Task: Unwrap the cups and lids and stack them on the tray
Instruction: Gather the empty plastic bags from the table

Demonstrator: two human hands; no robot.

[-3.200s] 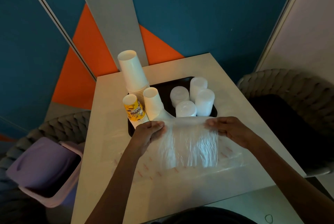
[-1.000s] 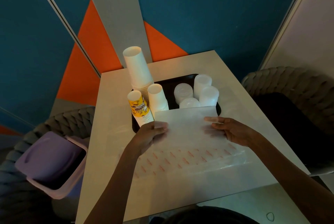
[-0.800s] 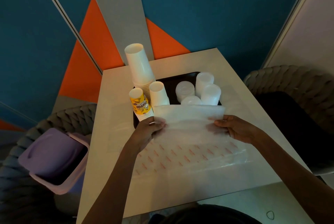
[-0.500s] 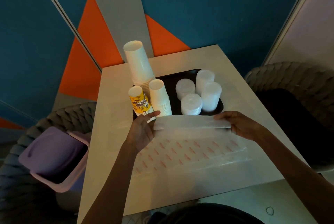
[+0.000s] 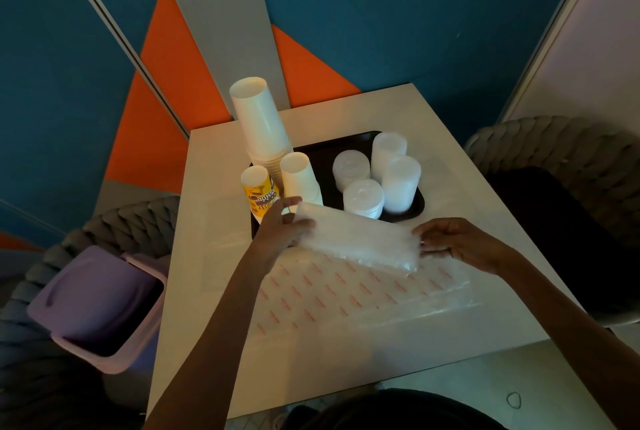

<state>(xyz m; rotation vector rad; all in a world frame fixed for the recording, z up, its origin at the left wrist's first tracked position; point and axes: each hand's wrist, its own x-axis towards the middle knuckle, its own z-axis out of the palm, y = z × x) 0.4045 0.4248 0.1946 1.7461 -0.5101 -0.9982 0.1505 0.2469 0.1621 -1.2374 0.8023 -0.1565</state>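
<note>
A black tray (image 5: pixel 323 149) at the table's far middle carries a tall stack of white cups (image 5: pixel 260 124), a shorter white cup stack (image 5: pixel 300 177), a yellow printed cup stack (image 5: pixel 260 193) and several stacks of clear lids (image 5: pixel 363 196). Just in front of the tray I hold a folded clear plastic wrapper (image 5: pixel 360 242). My left hand (image 5: pixel 282 227) pinches its left end and my right hand (image 5: pixel 457 244) grips its right end. A second flat wrapper with red print (image 5: pixel 346 294) lies on the table under it.
A lilac waste bin (image 5: pixel 93 305) with its lid tipped open stands on the floor left of the white table (image 5: pixel 221 343). Grey woven chairs (image 5: pixel 568 159) sit on both sides. A blue and orange wall is behind.
I have folded the clear wrapper over on itself from a wide sheet into a narrow strip. My hands stay at its two ends, and the view has shifted slightly.
</note>
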